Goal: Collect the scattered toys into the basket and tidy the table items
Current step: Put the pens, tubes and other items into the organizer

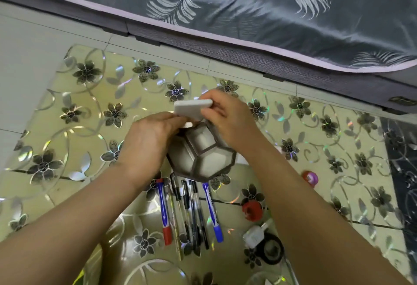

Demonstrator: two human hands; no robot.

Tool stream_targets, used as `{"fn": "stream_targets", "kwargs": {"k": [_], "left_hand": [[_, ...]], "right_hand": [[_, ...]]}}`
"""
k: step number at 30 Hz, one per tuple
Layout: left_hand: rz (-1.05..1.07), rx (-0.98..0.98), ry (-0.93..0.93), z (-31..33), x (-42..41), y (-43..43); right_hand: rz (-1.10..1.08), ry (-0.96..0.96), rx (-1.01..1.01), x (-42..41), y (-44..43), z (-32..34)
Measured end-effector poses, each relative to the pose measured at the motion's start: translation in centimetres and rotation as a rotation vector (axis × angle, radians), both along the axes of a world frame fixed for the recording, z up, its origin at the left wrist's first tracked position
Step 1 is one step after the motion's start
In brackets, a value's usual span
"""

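A hexagonal brown organizer (203, 156) with white compartments stands in the middle of the flower-patterned table (85, 113). My right hand (228, 117) grips a flat white block (191, 107) just above the organizer's far edge. My left hand (149, 142) rests against the organizer's left side, fingertips touching the white block. Several pens and markers (189, 212) lie in a row in front of the organizer, between my forearms.
A red tape roll (251, 210), a purple-and-red roll (311, 177), a white charger plug (255, 235) and a black tape roll (272, 249) lie at the right front. A bed with grey leaf-print bedding (270, 9) runs along the far side.
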State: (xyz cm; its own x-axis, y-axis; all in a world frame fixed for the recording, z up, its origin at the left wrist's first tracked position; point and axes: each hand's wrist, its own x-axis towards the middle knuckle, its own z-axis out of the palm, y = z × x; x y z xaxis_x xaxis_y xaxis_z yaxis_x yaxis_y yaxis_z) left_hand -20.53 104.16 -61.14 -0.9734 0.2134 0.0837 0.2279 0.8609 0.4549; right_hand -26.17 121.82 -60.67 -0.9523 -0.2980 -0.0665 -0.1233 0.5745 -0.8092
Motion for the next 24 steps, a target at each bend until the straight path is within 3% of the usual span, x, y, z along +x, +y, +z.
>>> {"fn": "stream_targets", "kwargs": {"k": [6, 9, 14, 19, 21, 24], "left_hand": [[0.21, 0.088, 0.032, -0.5, 0.0, 0.3], [0.245, 0.104, 0.012, -0.5, 0.2, 0.8], [0.086, 0.022, 0.14, 0.5, 0.4, 3.1], [-0.219, 0.026, 0.167, 0.4, -0.7, 8.8], [-0.367, -0.103, 0.101, -0.4, -1.0, 11.8], [-0.507, -0.547, -0.184, -1.5, -1.6, 16.5]], "right_hand": [[-0.025, 0.031, 0.226, 0.8, -1.0, -2.1], [-0.034, 0.069, 0.242, 1.8, -0.4, -1.7], [-0.233, 0.097, 0.307, 4.3, 6.8, -2.5], [-0.237, -0.01, 0.446, 6.6, 13.8, -4.7], [-0.152, -0.059, 0.498, 6.7, 15.0, -5.9], [-0.004, -0.119, 0.534, 6.2, 15.9, -7.6]]}}
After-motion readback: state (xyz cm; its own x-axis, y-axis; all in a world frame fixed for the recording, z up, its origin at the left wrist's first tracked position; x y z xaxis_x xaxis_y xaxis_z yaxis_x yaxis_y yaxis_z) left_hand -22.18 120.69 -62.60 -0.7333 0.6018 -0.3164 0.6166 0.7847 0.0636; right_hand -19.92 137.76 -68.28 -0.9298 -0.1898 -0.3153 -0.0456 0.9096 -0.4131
